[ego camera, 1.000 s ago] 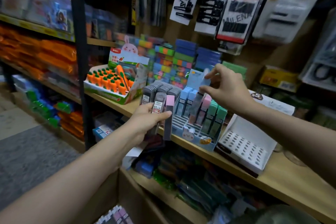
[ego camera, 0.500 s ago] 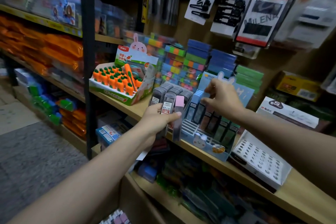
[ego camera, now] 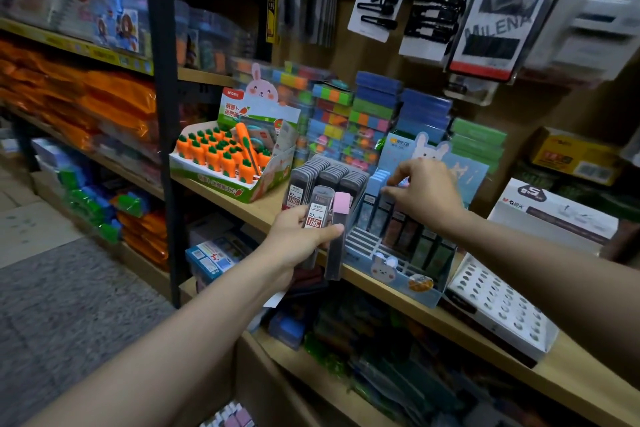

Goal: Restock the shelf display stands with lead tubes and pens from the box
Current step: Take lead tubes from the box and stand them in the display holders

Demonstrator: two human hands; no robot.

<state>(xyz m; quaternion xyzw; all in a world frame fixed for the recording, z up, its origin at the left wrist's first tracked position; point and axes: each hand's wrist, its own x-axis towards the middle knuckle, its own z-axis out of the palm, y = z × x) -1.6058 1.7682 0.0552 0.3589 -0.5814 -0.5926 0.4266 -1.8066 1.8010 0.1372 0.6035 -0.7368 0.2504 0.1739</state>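
Two lead tubes are being held in the left hand (ego camera: 299, 236), in front of the wooden shelf (ego camera: 460, 322). The thumb and fingers are being curled tight around them. One is a grey lead tube (ego camera: 318, 210) with a white label, and the other is a pink-capped lead tube (ego camera: 337, 236) that is hanging lower, just beside it. A box of grey lead tubes (ego camera: 327, 177) is being shown right behind that hand, standing on the shelf.

The right hand (ego camera: 424, 194) is being held over the blue bunny display stand (ego camera: 408, 267). Its fingers are being bent down onto the tops of the tubes in the stand (ego camera: 398, 222). It cannot be told if a tube is being pinched, because the fingertips are blurred.

The stand is being filled at the back, while its front slots are being left bare. A carrot eraser box (ego camera: 239, 156) is being shown to the left. A white holed tray (ego camera: 498, 308) is lying to the right.
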